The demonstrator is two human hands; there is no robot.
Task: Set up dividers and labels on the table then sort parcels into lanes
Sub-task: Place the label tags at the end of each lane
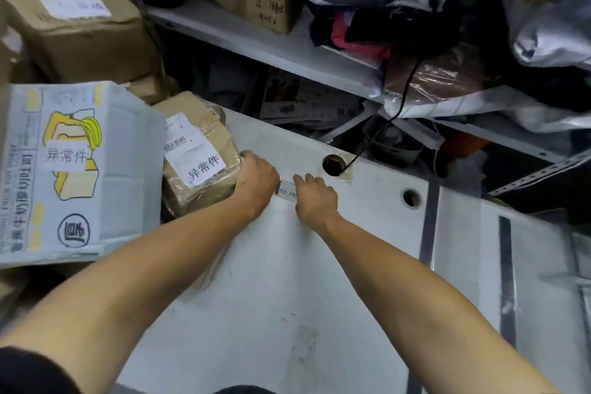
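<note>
1. We are looking down at a white table (287, 281) that is sitting in front of grey metal shelving (256, 38) crowded with cardboard boxes, dark bags and silvery mailers.
2. Two dark tape strips are running across the right part of the table as dividers: one (428, 221) just right of a small round hole, another (507, 278) further right.
3. A black cable (393, 112) is dropping from the shelf into a larger round hole (332, 164) near the table's far edge.
4. We are resting our left hand (257, 182) against the right side of a taped brown parcel (200, 157); its fingers are curling over the parcel's far corner, gripping it.
5. That parcel is lying at the table's left end, wearing a white slip with handwritten characters on top of its shipping label.
6. A pale printed carton (76, 169) with a yellow drawing and a similar white slip is leaning just left of the parcel, touching it.
7. We are pressing our right hand (315, 198) down on a white paper label (287, 191) lying flat on the table between the two hands; the fingers are reaching forward fairly straight, holding nothing.
8. Only the label's left end, showing two printed characters, is peeking out from under the right hand.
</note>
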